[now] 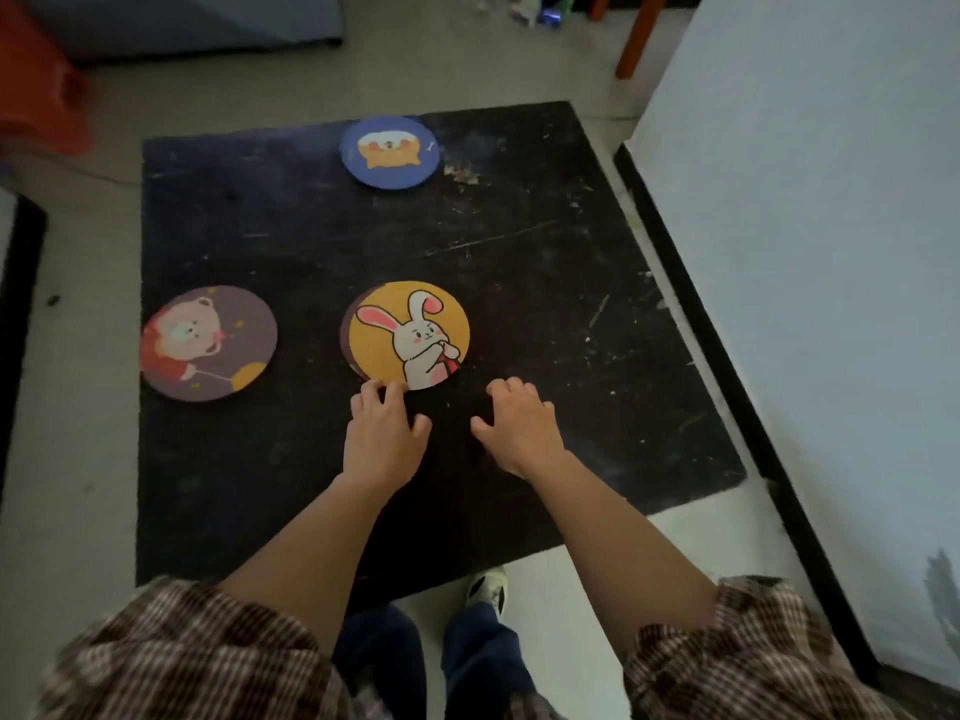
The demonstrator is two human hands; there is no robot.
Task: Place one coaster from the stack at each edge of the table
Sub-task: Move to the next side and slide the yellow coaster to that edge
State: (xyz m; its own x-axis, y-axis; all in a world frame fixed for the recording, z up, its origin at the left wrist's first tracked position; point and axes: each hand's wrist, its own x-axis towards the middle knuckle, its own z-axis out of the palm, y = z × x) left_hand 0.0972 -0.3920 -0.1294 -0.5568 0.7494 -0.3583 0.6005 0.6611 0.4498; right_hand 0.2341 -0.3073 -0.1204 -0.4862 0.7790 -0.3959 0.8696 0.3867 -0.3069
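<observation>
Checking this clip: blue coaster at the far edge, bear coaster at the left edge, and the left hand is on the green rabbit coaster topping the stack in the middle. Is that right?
One detail is wrong: the rabbit coaster is yellow-orange, not green, as the head view shows. The rest holds: blue coaster at the far edge, bear coaster at the left edge, left hand fingertips on the rabbit coaster's near rim.

Table (pixel 519 241) matt black, scuffed; coasters (pixel 409 335) smooth, printed; sleeves (pixel 171 652) ribbed cloth.
</observation>
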